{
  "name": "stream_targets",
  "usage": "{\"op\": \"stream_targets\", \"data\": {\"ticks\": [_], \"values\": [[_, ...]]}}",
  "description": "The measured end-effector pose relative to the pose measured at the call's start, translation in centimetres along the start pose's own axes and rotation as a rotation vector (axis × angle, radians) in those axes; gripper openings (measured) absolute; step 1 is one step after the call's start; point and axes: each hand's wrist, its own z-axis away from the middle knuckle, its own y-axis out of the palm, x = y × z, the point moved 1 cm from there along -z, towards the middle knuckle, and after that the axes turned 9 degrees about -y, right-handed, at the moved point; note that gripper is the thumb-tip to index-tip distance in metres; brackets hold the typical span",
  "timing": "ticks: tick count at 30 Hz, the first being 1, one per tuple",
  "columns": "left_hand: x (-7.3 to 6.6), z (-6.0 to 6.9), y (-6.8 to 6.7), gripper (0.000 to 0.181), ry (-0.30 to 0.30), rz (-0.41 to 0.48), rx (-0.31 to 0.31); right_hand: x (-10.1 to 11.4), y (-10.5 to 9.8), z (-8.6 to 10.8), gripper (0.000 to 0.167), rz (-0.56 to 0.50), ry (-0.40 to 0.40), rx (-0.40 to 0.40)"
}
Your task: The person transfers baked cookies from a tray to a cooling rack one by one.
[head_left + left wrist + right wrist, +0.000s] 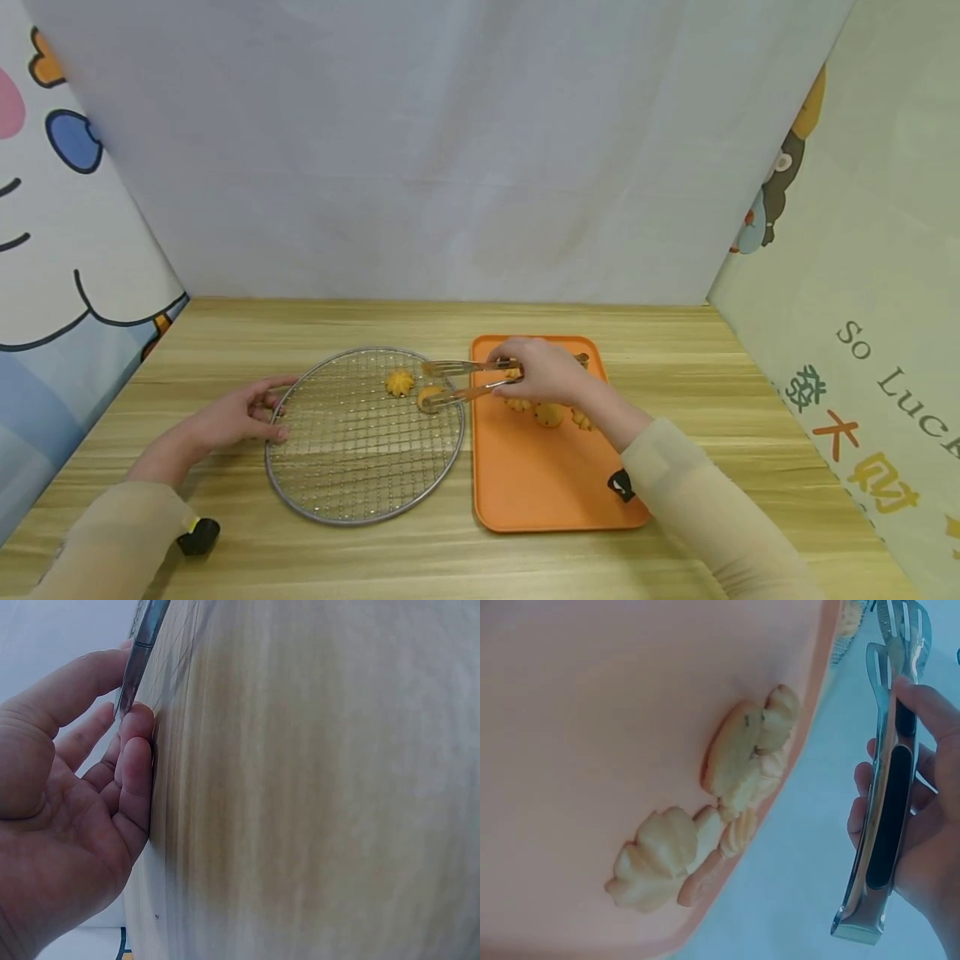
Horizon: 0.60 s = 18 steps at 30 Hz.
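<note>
My left hand (232, 417) grips the left edge of a round wire cooling rack (352, 475). In the left wrist view its thumb and fingers lie about the metal rim (139, 667). A pair of metal tongs (889, 802) is held in my right hand (547, 371), above the orange tray. The tongs' spread tips reach over the rack's right side, near a round cookie (427, 397). One tip partly covers that cookie. Beside it on the mesh lies a flower-shaped cookie (400, 382). More cookies (549, 415) rest on the tray, partly hidden by my hand and forearm.
An orange rectangular tray (540, 492) stands just right of the rack on the wood-grain table (360, 567). A pale cloth wall (450, 208) rises behind, and printed panels flank both sides. In the right wrist view several cookies (656, 859) lie close together near the tray's edge.
</note>
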Motion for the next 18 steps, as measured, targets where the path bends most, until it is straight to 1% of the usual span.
{"op": "stream_targets", "data": {"ticks": [4,9,18], "values": [[0.0,0.0,0.0,0.091,-0.003,-0.001,-0.005,0.3,-0.8,0.6,0.039,0.017,-0.013,-0.01],[-0.2,0.1,0.1,0.09,0.007,-0.005,-0.009,0.4,-1.6,1.3,0.038,0.037,-0.032,-0.024],[-0.2,0.1,0.2,0.09,0.007,0.012,-0.009,0.7,-3.2,2.2,0.037,0.079,-0.088,-0.067]]}}
